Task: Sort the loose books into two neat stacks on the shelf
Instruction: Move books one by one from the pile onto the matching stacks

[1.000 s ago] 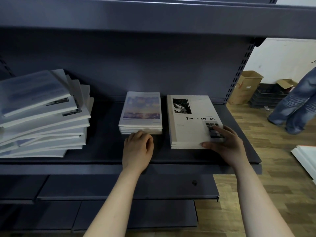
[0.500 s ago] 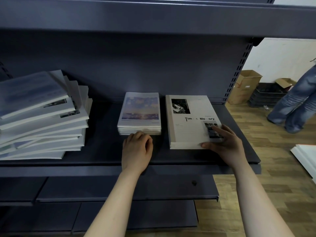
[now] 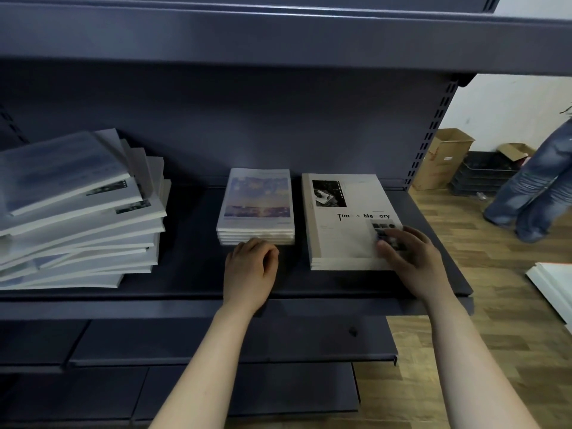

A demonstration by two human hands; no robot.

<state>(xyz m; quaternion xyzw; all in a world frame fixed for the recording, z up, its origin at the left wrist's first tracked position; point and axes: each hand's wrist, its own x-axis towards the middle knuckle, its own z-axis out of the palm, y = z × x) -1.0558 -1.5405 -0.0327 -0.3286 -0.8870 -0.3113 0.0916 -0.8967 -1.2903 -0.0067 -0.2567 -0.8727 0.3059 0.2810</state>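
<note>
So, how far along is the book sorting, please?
Done: two squared stacks on the shelf, small stack and larger stack. In hand: the left hand touches the small stack's near edge; the right hand rests on the larger. Left: the slanted pile.

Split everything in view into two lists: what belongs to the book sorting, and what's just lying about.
Job: messy book pile, small stack, large stack, shelf, left hand, right hand.
Lying about: cardboard box, black crates, white boards, a bystander's legs.

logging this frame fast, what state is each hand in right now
Left hand: fingers curled, holding nothing, touching the small stack at its front edge.
Right hand: open, fingers flat on the big stack at its near corner.
</note>
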